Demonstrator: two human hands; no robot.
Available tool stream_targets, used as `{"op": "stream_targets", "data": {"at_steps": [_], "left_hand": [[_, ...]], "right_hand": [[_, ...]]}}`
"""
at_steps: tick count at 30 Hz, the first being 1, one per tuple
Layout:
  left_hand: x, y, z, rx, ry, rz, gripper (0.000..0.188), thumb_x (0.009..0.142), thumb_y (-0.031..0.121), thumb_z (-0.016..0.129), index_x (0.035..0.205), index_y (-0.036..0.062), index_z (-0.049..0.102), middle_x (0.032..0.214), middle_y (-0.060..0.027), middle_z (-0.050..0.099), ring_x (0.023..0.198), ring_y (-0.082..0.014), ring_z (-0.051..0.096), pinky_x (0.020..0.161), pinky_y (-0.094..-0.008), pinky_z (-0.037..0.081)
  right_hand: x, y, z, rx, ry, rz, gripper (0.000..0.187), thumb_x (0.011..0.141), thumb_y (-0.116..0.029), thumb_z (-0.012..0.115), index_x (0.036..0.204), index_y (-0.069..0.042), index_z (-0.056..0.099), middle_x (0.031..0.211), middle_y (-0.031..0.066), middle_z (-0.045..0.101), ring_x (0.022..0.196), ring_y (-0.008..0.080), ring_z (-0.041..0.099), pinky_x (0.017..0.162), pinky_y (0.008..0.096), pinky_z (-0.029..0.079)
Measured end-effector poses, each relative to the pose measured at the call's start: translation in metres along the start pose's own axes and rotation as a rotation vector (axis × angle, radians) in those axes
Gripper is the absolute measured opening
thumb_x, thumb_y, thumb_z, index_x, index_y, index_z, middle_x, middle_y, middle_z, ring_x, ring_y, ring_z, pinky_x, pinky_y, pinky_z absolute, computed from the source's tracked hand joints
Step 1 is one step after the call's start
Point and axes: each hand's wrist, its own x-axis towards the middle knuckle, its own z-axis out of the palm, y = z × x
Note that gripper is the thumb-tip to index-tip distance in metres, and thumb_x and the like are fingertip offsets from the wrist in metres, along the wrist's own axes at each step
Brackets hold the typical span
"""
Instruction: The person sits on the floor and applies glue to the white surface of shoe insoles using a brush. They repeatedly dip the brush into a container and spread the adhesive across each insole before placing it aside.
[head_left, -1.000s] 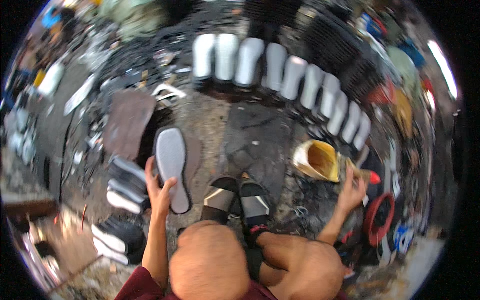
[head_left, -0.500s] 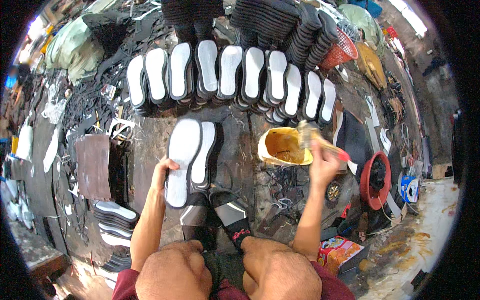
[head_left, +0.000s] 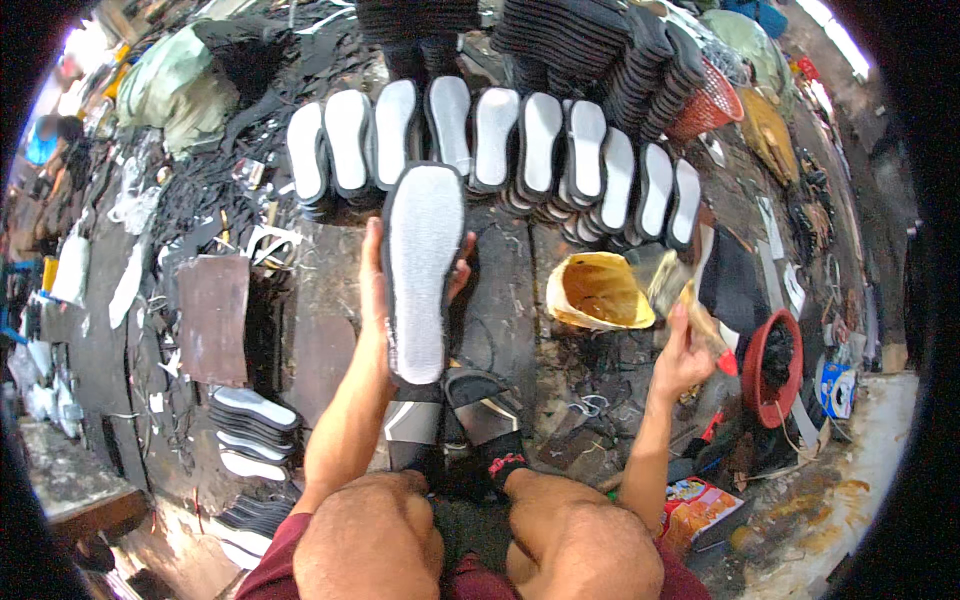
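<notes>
2 hands [head_left: 374, 290] [head_left: 684, 357], 1 brush [head_left: 693, 303] and 1 yellow pot [head_left: 600, 264] show.

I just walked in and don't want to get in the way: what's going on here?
The person's left hand holds up a flat black-edged sole with a white top. The right hand grips a wooden-handled brush with a red tip, its bristles near an open yellow container. Beyond the raised sole, a curved row of white-topped black soles lies in stacks on the floor.
</notes>
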Motion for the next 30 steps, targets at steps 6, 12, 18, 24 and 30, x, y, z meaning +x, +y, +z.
{"op": "stream_targets", "data": {"at_steps": [6, 12, 18, 24, 30], "left_hand": [[0.007, -0.008, -0.012, -0.118, -0.009, -0.058, 0.081, 0.09, 0.068, 0.054, 0.145, 0.01, 0.042, 0.127, -0.0203, 0.057, 0.112, -0.0432, 0.056, 0.083, -0.048, 0.05], [0.011, -0.025, -0.015, -0.04, -0.055, -0.116, 0.077, 0.092, 0.067, 0.051, 0.14, 0.0071, 0.048, 0.118, -0.0192, 0.062, 0.099, -0.0384, 0.062, 0.074, -0.0434, 0.05], [0.008, -0.032, -0.014, 0.174, -0.122, -0.135, 0.079, 0.093, 0.069, 0.046, 0.142, 0.0066, 0.047, 0.123, -0.022, 0.062, 0.1, -0.0369, 0.066, 0.082, -0.0486, 0.057], [-0.001, -0.036, 0.009, 0.007, 0.103, -0.305, 0.079, 0.093, 0.068, 0.047, 0.139, 0.0032, 0.052, 0.119, -0.0254, 0.065, 0.096, -0.0331, 0.071, 0.082, -0.0458, 0.06], [0.004, -0.027, -0.027, 0.279, 0.098, -0.136, 0.075, 0.093, 0.068, 0.047, 0.132, 0.0049, 0.057, 0.11, -0.0171, 0.069, 0.08, -0.0293, 0.07, 0.063, -0.0396, 0.06]], "right_hand": [[-0.052, 0.045, -0.088, -0.937, -0.501, -0.098, 0.022, 0.082, -0.02, 0.078, 0.09, -0.002, 0.069, 0.082, 0.0213, 0.068, 0.076, 0.038, 0.068, 0.069, 0.0482, 0.051], [0.079, -0.01, -0.08, -0.368, -0.21, -0.049, 0.024, 0.1, -0.02, 0.062, 0.113, 0.0, 0.062, 0.117, 0.0072, 0.064, 0.107, 0.0169, 0.061, 0.093, 0.0321, 0.047], [0.057, -0.104, 0.037, 0.347, -0.556, 0.1, 0.041, 0.086, -0.001, 0.074, 0.123, 0.001, 0.055, 0.108, 0.009, 0.067, 0.093, 0.0145, 0.066, 0.085, 0.0298, 0.056], [-0.05, -0.107, 0.107, 0.268, -1.051, -0.071, 0.031, 0.083, -0.007, 0.079, 0.109, -0.001, 0.064, 0.099, 0.0145, 0.072, 0.099, 0.0214, 0.07, 0.087, 0.0331, 0.057], [-0.016, -0.093, 0.151, 0.165, -0.827, -0.549, 0.017, 0.086, -0.014, 0.074, 0.1, -0.004, 0.07, 0.095, 0.0117, 0.073, 0.082, 0.0276, 0.071, 0.073, 0.0362, 0.058]]}}
